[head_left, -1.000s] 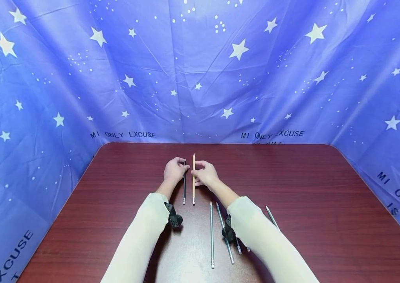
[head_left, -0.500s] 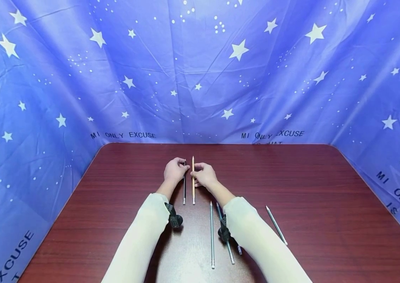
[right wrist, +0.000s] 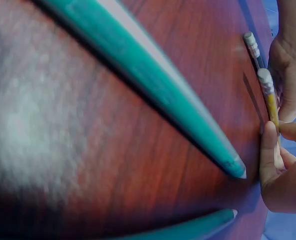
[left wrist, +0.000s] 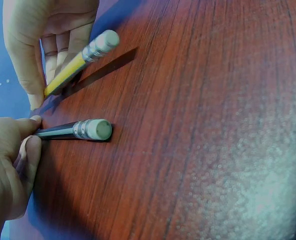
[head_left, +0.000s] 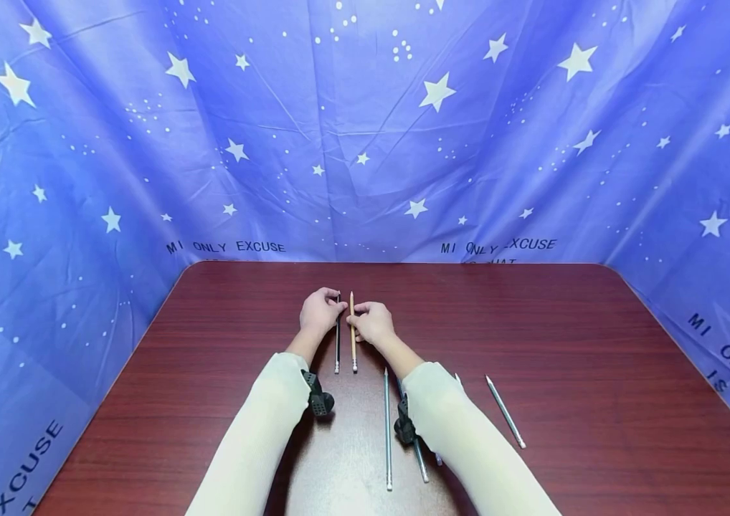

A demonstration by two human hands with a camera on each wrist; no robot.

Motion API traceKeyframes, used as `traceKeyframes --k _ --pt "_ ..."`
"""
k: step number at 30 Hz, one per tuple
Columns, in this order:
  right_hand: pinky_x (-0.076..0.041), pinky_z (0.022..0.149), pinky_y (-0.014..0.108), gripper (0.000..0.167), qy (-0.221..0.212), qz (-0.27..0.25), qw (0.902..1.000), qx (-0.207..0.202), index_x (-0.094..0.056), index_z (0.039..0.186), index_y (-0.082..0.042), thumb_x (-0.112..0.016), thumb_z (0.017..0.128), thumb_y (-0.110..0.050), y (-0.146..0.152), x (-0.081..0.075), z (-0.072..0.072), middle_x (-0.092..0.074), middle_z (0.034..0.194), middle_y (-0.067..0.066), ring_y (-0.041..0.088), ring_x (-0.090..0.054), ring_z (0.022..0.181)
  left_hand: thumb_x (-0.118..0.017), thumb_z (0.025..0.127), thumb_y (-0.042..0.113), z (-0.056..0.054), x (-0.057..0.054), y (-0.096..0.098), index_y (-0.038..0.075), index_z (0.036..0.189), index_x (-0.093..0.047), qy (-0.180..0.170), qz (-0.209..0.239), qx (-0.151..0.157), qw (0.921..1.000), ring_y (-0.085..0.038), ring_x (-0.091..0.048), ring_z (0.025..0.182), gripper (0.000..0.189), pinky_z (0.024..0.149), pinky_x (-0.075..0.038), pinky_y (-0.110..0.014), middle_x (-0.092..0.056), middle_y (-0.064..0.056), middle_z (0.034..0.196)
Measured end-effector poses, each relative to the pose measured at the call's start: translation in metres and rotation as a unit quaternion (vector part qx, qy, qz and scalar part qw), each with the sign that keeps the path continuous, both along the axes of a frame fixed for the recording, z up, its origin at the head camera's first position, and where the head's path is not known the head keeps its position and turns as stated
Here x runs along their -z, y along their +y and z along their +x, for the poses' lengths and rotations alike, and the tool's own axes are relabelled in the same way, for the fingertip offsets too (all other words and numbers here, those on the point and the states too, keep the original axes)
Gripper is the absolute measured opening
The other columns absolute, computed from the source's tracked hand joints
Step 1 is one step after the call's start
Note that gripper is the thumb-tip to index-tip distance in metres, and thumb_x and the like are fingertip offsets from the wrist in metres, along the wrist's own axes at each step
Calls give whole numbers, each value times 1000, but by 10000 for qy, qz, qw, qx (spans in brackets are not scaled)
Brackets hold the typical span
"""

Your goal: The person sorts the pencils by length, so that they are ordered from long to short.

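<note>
My left hand (head_left: 320, 311) pinches a black pencil (head_left: 338, 344) with a white eraser, which lies on the table, its eraser end toward me. Just to its right, my right hand (head_left: 373, 322) pinches a yellow pencil (head_left: 353, 337) between thumb and fingers. In the left wrist view the yellow pencil (left wrist: 68, 75) has its eraser end raised, with a shadow on the wood below. The two pencils stand nearly parallel, a small gap apart. The right wrist view shows both erasers side by side, the yellow pencil (right wrist: 271, 102) in front of the black pencil (right wrist: 255, 52).
Teal pencils lie nearer me: one pencil (head_left: 388, 430) in the middle, another pencil (head_left: 420, 462) partly under the right sleeve, and one pencil (head_left: 505, 412) further right. The brown wooden table (head_left: 210, 322) ends at a blue star-patterned curtain (head_left: 365, 107).
My right hand has come slightly nearer and to the left with the yellow pencil, whose tip has dropped toward the table. The left hand and the black pencil stay in place.
</note>
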State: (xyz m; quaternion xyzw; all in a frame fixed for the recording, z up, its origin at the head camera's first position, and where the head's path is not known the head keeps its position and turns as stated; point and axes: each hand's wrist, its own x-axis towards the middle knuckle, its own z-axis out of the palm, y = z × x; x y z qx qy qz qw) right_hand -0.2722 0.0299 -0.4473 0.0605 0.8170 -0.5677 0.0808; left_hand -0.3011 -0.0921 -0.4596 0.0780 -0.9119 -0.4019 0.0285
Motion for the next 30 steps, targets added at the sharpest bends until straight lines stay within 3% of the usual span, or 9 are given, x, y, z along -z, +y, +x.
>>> traceKeyframes --k 16,22,30 --pt "-51 45 21 23 378 1083 9932 178 -70 105 -8 -68 84 -18 -3 5 0 -73 83 9 8 -58 43 -70 83 27 -1 -1 1 14 111 -65 53 -45 37 10000 -16 -64 72 31 68 -48 -32 -70 -2 86" --pt "-50 46 21 24 383 1199 9919 148 -69 106 -10 -68 84 -19 -4 5 0 -73 84 8 8 -59 44 -70 83 27 -1 -2 0 14 112 -65 19 -42 29 10000 -15 -64 67 32 63 -46 -29 -70 -2 85" --pt "-48 47 20 24 426 1357 9898 80 -69 106 -10 -68 85 -20 -5 6 0 -73 82 6 8 -58 44 -70 83 27 0 0 0 14 111 -65 45 -47 19 10000 -18 -63 77 31 71 -48 -34 -70 -2 86"
